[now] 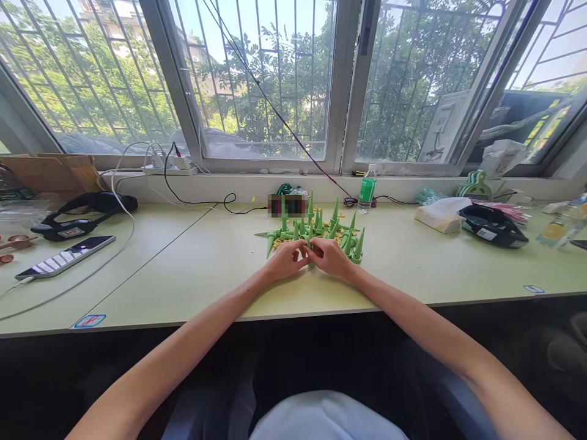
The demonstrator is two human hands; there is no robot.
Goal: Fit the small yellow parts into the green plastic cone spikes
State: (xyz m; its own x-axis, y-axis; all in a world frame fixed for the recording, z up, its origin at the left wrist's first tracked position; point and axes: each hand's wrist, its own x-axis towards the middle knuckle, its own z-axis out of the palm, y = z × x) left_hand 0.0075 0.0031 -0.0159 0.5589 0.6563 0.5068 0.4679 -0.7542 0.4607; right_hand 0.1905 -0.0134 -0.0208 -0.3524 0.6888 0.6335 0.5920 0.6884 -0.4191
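Observation:
My left hand (285, 260) and my right hand (332, 256) meet near the front of the table, fingertips pinched together. Between them is a green plastic spike (310, 234), partly covered by the fingers. Around and behind the hands stand several more pointed green spikes (359, 245), most with the tip up, some tilted or lying down. Small yellow pieces (276, 243) lie scattered among them. What the fingertips do on the spike is too small to make out.
Behind the spikes are a blurred dark box (288, 206) and a water bottle (367, 190). To the right stand a tissue box (441, 216) and a black strapped device (494, 226). A phone (66, 256), white cable (123, 238) and black headset (85, 214) lie left.

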